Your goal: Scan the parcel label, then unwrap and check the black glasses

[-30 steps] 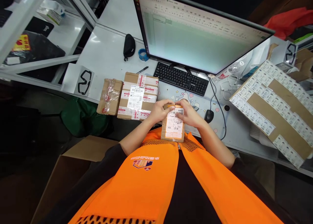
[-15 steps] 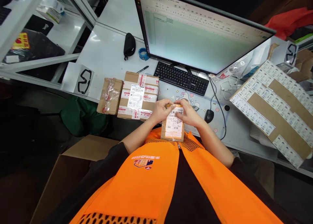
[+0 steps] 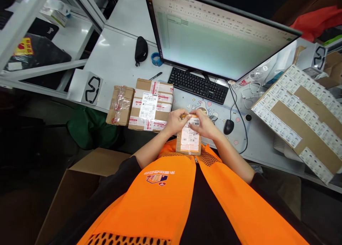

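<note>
The small parcel [image 3: 189, 141] stands on end at the near edge of the desk [image 3: 117, 56], its lower end against the person's orange vest [image 3: 165, 195] and its white label facing up. The left hand [image 3: 176, 121] grips its upper left corner and the right hand [image 3: 204, 124] lies curled over its upper right part, fingers pressing on the label, so both hands hold it. It looks light and fairly stiff, a little cardboard box under glossy tape that may be slippery; the bare side edges seem the surest place to hold. Just left of the left hand lies a larger taped box [image 3: 151, 105], with a smaller brown box [image 3: 120, 105] touching its left side. Right of the right hand sits a mouse [image 3: 228, 126]. Farther back are the keyboard [image 3: 197, 85] and the lit monitor [image 3: 213, 34].
</note>
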The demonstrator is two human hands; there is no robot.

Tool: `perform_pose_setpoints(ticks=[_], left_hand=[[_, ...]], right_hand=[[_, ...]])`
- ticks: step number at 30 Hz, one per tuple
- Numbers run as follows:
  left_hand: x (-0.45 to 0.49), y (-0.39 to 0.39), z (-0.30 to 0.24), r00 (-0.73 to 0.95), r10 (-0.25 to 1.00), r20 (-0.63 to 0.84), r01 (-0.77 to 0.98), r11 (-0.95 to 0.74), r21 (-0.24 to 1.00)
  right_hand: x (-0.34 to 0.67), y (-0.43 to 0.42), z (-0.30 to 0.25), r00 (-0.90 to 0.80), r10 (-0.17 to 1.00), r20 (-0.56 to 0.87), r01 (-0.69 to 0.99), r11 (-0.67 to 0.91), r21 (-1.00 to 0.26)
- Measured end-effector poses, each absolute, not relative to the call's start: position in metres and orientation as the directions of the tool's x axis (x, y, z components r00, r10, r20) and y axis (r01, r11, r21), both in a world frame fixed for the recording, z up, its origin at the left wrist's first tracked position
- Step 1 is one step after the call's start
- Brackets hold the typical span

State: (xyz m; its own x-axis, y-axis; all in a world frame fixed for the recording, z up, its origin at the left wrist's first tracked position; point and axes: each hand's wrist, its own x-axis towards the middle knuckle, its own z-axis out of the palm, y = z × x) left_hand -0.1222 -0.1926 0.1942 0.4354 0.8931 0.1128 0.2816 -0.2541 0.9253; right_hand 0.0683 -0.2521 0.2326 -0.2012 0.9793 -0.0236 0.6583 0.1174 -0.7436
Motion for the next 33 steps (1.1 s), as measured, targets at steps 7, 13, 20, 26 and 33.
perform_pose_setpoints(ticks=[7, 13, 20, 26, 33], left_hand=[[-0.129, -0.185, 0.201, 0.543, 0.834, 0.097, 0.229, -0.258, 0.939], [-0.123, -0.191, 0.194, 0.442, 0.893, 0.090, 0.260, -0.224, 0.939], [-0.112, -0.195, 0.194, 0.342, 0.939, 0.031, 0.242, -0.120, 0.963], [-0.112, -0.194, 0.196, 0.358, 0.931, 0.079, 0.236, -0.172, 0.956], [-0.113, -0.195, 0.198, 0.379, 0.914, 0.146, 0.256, -0.256, 0.932]], right_hand=[[0.069, -0.252, 0.233, -0.223, 0.974, -0.031, 0.653, 0.126, -0.747], [0.069, -0.253, 0.233, -0.234, 0.972, -0.029, 0.651, 0.135, -0.747], [0.072, -0.253, 0.235, -0.239, 0.971, -0.030, 0.660, 0.140, -0.738], [0.072, -0.252, 0.237, -0.243, 0.970, -0.031, 0.661, 0.142, -0.737], [0.070, -0.247, 0.237, -0.186, 0.983, 0.001, 0.636, 0.121, -0.762]])
